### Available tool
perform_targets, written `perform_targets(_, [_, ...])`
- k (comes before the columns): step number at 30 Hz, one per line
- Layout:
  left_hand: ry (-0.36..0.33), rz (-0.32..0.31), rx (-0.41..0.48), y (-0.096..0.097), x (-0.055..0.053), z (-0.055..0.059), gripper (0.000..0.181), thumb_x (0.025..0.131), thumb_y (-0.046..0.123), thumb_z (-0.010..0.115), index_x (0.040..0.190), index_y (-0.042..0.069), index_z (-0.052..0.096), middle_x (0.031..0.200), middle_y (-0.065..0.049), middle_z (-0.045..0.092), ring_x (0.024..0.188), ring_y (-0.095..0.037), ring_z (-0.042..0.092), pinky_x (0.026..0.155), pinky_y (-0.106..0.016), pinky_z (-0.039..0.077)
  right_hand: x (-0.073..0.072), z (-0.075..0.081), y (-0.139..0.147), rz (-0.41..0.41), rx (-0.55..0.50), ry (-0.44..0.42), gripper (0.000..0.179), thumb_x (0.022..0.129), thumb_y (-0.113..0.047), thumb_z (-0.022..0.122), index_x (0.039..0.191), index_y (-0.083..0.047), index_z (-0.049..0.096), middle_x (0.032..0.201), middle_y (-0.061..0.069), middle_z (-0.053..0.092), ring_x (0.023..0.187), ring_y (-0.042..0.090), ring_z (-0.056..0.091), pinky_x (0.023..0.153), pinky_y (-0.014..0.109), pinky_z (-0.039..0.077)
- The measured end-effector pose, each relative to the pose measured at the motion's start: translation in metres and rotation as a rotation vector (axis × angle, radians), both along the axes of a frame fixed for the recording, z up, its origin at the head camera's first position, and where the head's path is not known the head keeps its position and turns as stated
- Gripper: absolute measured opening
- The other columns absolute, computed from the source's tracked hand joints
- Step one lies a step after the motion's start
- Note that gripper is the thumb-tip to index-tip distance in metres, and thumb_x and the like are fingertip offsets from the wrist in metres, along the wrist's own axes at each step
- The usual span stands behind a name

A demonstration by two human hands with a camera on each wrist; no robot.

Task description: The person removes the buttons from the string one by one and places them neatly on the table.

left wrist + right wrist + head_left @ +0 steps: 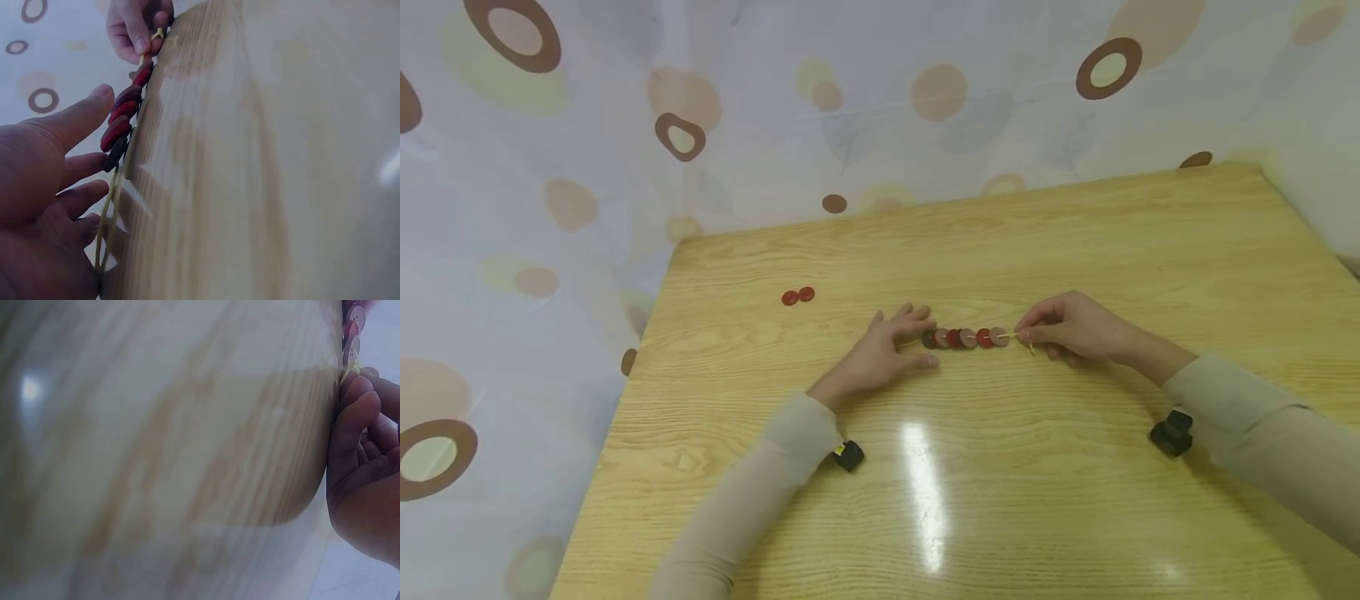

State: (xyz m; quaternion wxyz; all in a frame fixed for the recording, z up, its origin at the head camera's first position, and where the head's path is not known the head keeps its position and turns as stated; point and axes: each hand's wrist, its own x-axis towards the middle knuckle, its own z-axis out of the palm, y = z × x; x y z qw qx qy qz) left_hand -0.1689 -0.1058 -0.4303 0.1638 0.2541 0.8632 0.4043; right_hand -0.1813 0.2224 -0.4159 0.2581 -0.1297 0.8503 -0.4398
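A row of round buttons [968, 338], red, dusky pink and dark, is threaded on a yellow string [106, 215] and lies across the table. At the row's right end my right hand [1078, 327] pinches the string between thumb and finger, with a short loose tail hanging there. My left hand [887, 350] is spread beside the other end, its fingers extended near the dark button [116, 154]. In the left wrist view the string runs on past that hand's fingertips. The right wrist view shows the pinch at a small yellow knot [355, 367], next to a pinkish button [352, 350].
Two loose red buttons [797, 296] lie side by side toward the back left of the wooden table [1037, 500]. A patterned curtain [760, 125] hangs behind and left of the table. Black wrist cameras [848, 456] sit under both sleeves.
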Motion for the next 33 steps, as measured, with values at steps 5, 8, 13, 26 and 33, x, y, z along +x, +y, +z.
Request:
perform_targets(5, [0.028, 0.004, -0.014, 0.001, 0.000, -0.002, 0.056, 0.093, 0.031, 0.075, 0.141, 0.009, 0.058, 0.158, -0.003, 0.038, 0.152, -0.016, 0.014, 0.120, -0.043, -0.010, -0.002, -0.001, 0.000, -0.004, 0.006, -0.006, 0.023, 0.099, -0.024, 0.067, 0.110, -0.004, 0.072, 0.068, 0.007, 0.058, 0.051, 0.012, 0.049, 0.043, 0.027, 0.046])
perform_targets(8, [0.037, 0.021, -0.024, 0.002, 0.000, -0.003, 0.056, 0.093, 0.030, 0.075, 0.142, 0.008, 0.057, 0.158, -0.002, 0.040, 0.152, -0.015, 0.015, 0.121, -0.042, -0.009, -0.002, -0.001, 0.001, -0.010, 0.007, -0.005, 0.024, 0.099, -0.025, 0.067, 0.109, -0.004, 0.072, 0.068, 0.006, 0.059, 0.051, 0.012, 0.049, 0.044, 0.027, 0.046])
perform_targets(13, [0.081, 0.059, -0.036, 0.007, -0.002, -0.005, 0.054, 0.093, 0.027, 0.075, 0.140, 0.006, 0.058, 0.155, -0.001, 0.045, 0.150, -0.015, 0.023, 0.122, -0.042, -0.003, -0.002, 0.000, 0.002, -0.021, 0.012, -0.005, 0.024, 0.099, -0.026, 0.067, 0.109, -0.005, 0.072, 0.068, 0.006, 0.058, 0.051, 0.012, 0.048, 0.044, 0.027, 0.046])
perform_targets(26, [0.127, 0.116, -0.047, 0.016, -0.004, -0.006, 0.040, 0.092, 0.021, 0.077, 0.129, 0.008, 0.068, 0.149, -0.002, 0.051, 0.147, -0.019, 0.032, 0.122, -0.046, 0.006, -0.001, 0.001, 0.005, -0.030, 0.025, -0.004, 0.024, 0.099, -0.026, 0.068, 0.109, -0.005, 0.072, 0.068, 0.005, 0.058, 0.052, 0.012, 0.049, 0.044, 0.027, 0.046])
perform_targets(33, [0.195, 0.109, -0.073, 0.018, -0.006, -0.007, 0.035, 0.089, 0.022, 0.079, 0.122, 0.011, 0.073, 0.145, -0.003, 0.056, 0.142, -0.022, 0.040, 0.119, -0.045, 0.019, -0.001, 0.000, 0.004, -0.024, 0.007, -0.002, 0.023, 0.099, -0.025, 0.068, 0.108, -0.004, 0.072, 0.067, 0.006, 0.058, 0.051, 0.012, 0.048, 0.044, 0.026, 0.045])
